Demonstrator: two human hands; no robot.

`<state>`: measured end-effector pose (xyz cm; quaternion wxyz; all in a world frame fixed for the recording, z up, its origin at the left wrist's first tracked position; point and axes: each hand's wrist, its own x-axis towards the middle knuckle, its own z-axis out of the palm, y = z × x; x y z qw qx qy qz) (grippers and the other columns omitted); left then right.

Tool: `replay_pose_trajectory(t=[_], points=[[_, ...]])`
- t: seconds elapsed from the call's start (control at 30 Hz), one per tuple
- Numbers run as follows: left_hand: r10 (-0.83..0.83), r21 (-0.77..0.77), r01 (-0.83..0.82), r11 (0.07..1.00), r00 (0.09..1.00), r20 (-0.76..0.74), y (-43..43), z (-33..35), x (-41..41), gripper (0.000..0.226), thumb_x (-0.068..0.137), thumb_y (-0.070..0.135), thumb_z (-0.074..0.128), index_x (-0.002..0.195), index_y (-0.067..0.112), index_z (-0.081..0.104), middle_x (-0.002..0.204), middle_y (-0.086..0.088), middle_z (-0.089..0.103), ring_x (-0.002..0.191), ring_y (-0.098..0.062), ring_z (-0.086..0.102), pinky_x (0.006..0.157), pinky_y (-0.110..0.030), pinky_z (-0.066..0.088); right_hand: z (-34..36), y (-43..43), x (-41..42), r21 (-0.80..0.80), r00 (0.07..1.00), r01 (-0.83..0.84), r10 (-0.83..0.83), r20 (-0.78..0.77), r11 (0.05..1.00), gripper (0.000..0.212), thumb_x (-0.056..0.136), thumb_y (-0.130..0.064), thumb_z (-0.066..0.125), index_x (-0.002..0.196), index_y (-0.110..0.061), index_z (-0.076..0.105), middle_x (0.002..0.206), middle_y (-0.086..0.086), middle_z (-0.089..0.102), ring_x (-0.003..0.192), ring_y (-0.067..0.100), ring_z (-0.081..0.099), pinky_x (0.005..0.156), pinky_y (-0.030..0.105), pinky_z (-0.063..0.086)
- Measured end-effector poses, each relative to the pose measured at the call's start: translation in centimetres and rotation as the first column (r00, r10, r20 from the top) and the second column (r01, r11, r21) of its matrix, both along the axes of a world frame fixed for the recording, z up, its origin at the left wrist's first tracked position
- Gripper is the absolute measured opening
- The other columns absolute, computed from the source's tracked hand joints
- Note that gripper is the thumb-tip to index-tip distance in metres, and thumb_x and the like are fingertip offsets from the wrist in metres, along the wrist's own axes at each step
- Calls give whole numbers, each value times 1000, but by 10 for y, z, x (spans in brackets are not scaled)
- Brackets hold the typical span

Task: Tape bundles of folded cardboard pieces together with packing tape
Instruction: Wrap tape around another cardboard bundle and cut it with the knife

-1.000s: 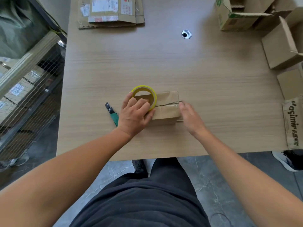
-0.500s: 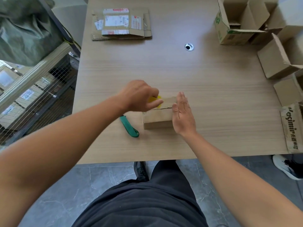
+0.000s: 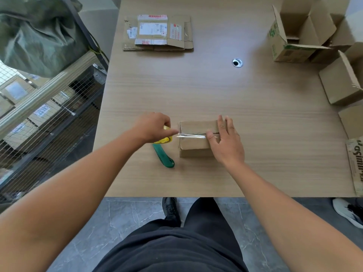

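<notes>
Off the desk, far left: a green sack [image 3: 37,36] sits above a wire cage [image 3: 49,114] holding labelled parcels. Neither is part of the work in hand.
Left hand: the left hand [image 3: 152,127] is curled round the tape roll [image 3: 166,139]. Only a yellow edge of the roll shows under the fingers, and it is held just left of the bundle.
Knife: a green-handled knife [image 3: 164,156] lies on the desk [image 3: 255,154] just below that hand and beside the bundle's left edge. Nobody touches it.
Tape strip: a shiny tape strip [image 3: 191,136] runs from the roll across the top of the bundle to the right thumb, taut and close to the seam.
Bundle: the cardboard bundle [image 3: 196,142] rests near the front edge of the desk with a slit across its top. The hands are apart, one at either end.
Right hand: the right hand [image 3: 225,142] lies flat on the bundle's right end, fingers straight and together. The thumb presses the tape's end down, so the hand pins rather than grasps.
Back of desk: a flattened cardboard stack [image 3: 159,33] with shipping labels lies well apart. Whether it is taped cannot be told.
Right side: open boxes [image 3: 294,36] crowd the right edge, not flattened.
Progress: this bundle looks to be at an early stage. One strip crosses the top only, it is not yet cut from the roll, and no wrap round the sides shows.
Left to do: probably cutting and smoothing the strip, then the boxes at the right.
</notes>
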<state>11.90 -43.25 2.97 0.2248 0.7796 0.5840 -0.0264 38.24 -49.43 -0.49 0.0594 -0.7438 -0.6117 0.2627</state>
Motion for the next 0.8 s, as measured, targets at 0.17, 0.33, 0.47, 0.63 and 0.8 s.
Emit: replay_pose_trajectory(t=[0.17,0.33,0.47,0.63,0.8], points=[[81,-44,-77,996,992,97,-11,-26,1,42,87,64,61,116,34,61,99,12,63,92,-17,60,75,-33,46,-2,6,0,11,999,-1,0,51,1000,74,95,-76,26,157,-51,-3,168,-21,-5,147,33,27,113,50,39],[-66,77,53,996,982,178,-15,-31,3,53,98,53,53,147,50,35,136,15,54,106,-18,63,81,-38,53,-7,7,1,45,992,-23,17,127,999,72,91,-82,21,154,-56,-1,167,-17,-1,140,34,36,107,50,45],[-148,130,122,984,965,215,0,-34,12,45,102,43,52,146,46,46,136,11,57,106,-20,64,82,-39,52,-10,34,8,83,985,-52,38,168,995,76,91,-79,31,157,-53,4,169,-8,6,146,35,27,112,53,38],[-133,166,102,981,974,185,42,-31,33,44,100,47,53,144,44,50,131,4,60,113,-24,61,89,-42,51,0,50,23,510,964,-254,170,206,822,78,94,-57,57,159,-22,32,166,11,24,155,38,11,124,60,8],[-200,183,174,968,970,135,67,-31,48,43,99,51,52,142,47,51,132,6,61,117,-22,60,92,-40,49,-39,-34,-57,428,854,-451,518,-47,783,65,93,-48,65,142,-6,53,137,13,57,131,32,49,108,53,41]])
